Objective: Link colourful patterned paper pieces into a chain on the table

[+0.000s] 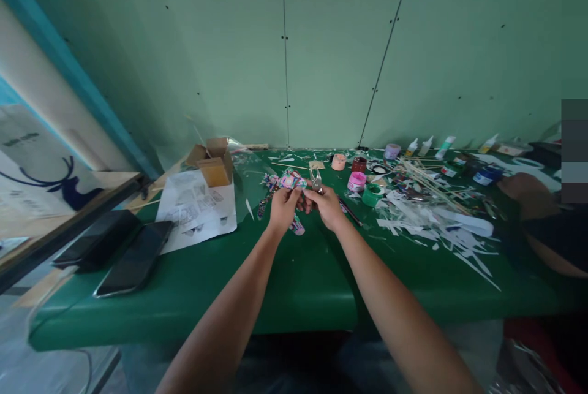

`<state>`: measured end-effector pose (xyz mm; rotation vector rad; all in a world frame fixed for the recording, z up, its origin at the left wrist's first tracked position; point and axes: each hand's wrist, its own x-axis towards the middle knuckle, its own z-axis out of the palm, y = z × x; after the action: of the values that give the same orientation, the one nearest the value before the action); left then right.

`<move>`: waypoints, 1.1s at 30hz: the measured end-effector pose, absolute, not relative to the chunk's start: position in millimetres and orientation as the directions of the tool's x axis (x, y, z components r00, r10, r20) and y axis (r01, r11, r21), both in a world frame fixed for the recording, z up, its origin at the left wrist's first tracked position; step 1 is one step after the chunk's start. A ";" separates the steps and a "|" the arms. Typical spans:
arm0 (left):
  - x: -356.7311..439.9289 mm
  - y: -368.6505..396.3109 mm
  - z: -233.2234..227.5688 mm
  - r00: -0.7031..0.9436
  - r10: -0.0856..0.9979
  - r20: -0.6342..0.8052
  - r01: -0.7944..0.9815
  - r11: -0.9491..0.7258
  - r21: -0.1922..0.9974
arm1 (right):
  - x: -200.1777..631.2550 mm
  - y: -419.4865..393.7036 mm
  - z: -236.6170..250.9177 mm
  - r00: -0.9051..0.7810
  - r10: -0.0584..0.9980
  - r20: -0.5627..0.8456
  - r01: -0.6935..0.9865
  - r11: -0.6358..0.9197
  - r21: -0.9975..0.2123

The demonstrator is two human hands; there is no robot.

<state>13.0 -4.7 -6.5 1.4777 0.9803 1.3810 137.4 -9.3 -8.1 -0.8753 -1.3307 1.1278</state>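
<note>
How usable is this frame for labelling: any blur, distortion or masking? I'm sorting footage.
Head view: wide-angle bending at the edges, near forearms soft; left hand and right hand on the colourful paper piece fairly sharp; blocky grey mask at right; flat, even light on the green table.

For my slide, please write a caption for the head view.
Left hand holds patterned paper craft; right hand holds small metal pliers above green table.

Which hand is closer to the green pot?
Right. The right hand is just left of the green pot; the left hand is farther left, beyond it.
</note>
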 end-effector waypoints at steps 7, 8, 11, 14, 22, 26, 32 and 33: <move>13.8 -5.8 -6.2 0.135 0.935 0.327 -0.018 -0.328 0.945 | 137.0 -9.0 -7.1 -0.087 0.956 0.281 -0.137 0.268 -0.954; 13.7 -5.5 -6.7 0.134 0.934 0.332 -0.016 -0.333 0.943 | 137.2 -8.7 -7.2 -0.075 0.955 0.286 -0.145 0.274 -0.951; 13.3 -4.5 -8.1 0.125 0.927 0.354 -0.002 -0.357 0.934 | 137.9 -7.7 -8.0 -0.051 0.955 0.293 -0.149 0.283 -0.948; 13.3 -3.6 -9.2 0.108 0.929 0.353 0.018 -0.357 0.934 | 138.4 -6.9 -8.6 -0.041 0.956 0.289 -0.129 0.282 -0.951; 14.5 -3.7 -9.4 0.105 0.932 0.347 0.025 -0.351 0.936 | 140.5 -7.0 -8.5 -0.042 0.961 0.273 -0.089 0.268 -0.959; 14.4 -3.9 -8.9 0.075 0.926 0.369 -0.082 -0.364 0.928 | 141.9 -8.2 -5.3 -0.058 0.954 0.294 -0.093 0.288 -0.953; 8.7 -5.6 -3.2 0.089 0.953 0.288 -0.230 -0.262 0.937 | 147.8 -6.0 -4.3 0.006 0.935 0.356 0.099 0.353 -0.930; 7.5 -6.1 -2.0 0.108 0.961 0.256 -0.256 -0.221 0.941 | 149.4 -6.0 -4.7 0.008 0.919 0.395 0.173 0.388 -0.905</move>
<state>7.5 -6.1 -2.0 1.2577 0.8004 1.3818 149.4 -6.0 -4.7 -1.0390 -1.4626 0.7906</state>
